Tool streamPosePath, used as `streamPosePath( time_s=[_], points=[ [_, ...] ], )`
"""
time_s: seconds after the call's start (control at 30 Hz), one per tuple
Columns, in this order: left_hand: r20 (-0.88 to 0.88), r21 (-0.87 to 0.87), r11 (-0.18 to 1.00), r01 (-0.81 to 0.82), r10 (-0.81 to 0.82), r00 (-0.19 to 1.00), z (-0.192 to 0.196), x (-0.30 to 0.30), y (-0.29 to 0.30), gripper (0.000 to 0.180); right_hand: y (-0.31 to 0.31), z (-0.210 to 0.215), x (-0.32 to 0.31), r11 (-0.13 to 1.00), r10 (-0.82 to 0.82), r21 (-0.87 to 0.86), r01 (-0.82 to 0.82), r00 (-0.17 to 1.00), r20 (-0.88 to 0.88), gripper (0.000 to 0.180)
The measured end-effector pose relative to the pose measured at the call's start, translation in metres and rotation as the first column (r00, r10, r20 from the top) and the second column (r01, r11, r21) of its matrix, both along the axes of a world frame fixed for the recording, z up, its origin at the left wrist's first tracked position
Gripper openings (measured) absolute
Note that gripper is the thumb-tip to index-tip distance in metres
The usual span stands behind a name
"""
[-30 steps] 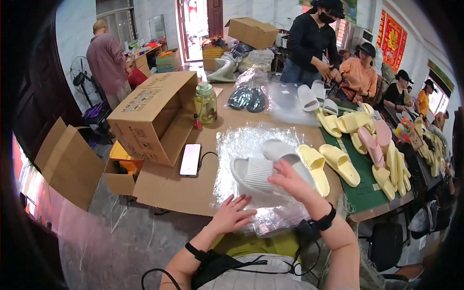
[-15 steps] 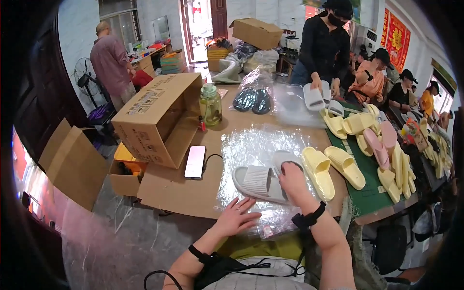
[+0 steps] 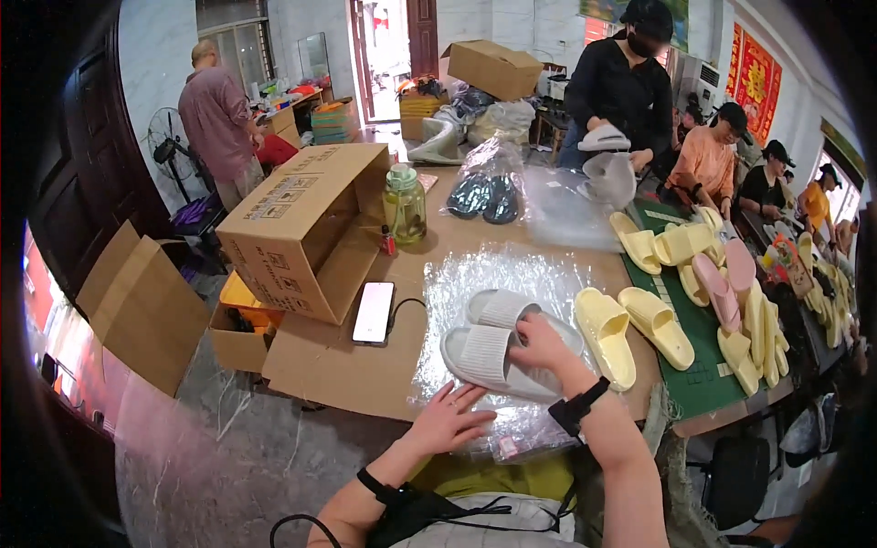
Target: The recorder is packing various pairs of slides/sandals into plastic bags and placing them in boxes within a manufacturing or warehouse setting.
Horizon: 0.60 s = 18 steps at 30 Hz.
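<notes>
Two grey slide slippers lie side by side, toes to the left, on clear plastic bags [image 3: 557, 269] spread over the cardboard-topped table. The far grey slipper [image 3: 498, 306] has my right hand [image 3: 545, 347] at its ribbed strap, fingers bent and closed on the strap's edge. Part of its heel is behind that hand. In front of it rests the near grey slipper [image 3: 481, 356]. My left hand [image 3: 452, 418] lies at the plastic's front edge, fingers apart, the fingertips close to the near slipper's side; it holds nothing.
Yellow slippers [image 3: 605, 340] stand just right of the plastic, and more yellow and pink ones [image 3: 717, 290] cover a green mat. A phone [image 3: 373, 312], a green-lidded jar [image 3: 405, 205] and an open carton [image 3: 306, 228] are on the left. Across the table a person [image 3: 621, 91] handles grey slippers.
My right hand has shifted the far grey slipper left, alongside the near one, so its strap now shows. The left hand has hardly moved. The person opposite has lifted a grey slipper.
</notes>
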<state>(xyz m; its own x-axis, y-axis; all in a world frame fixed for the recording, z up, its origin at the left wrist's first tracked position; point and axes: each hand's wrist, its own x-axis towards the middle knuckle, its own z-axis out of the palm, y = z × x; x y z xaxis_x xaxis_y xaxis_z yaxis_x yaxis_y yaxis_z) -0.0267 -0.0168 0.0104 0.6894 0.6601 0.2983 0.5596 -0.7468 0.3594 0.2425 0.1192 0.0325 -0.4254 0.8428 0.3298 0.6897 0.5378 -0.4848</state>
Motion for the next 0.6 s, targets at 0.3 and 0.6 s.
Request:
streamPosePath(
  time_s=[0.3,0.6],
  points=[
    [0.002,-0.035,0.999,-0.036,0.036,0.999,-0.005,-0.003,-0.001,0.038,-0.027,0.008,0.039,0.934,-0.348,-0.054,0.354,0.933,0.089,0.023],
    [-0.015,-0.042,0.999,-0.027,0.027,1.0,0.001,-0.003,0.0,0.04,-0.03,0.001,0.125,0.831,-0.545,0.033,0.555,0.824,-0.153,0.025]
  ],
)
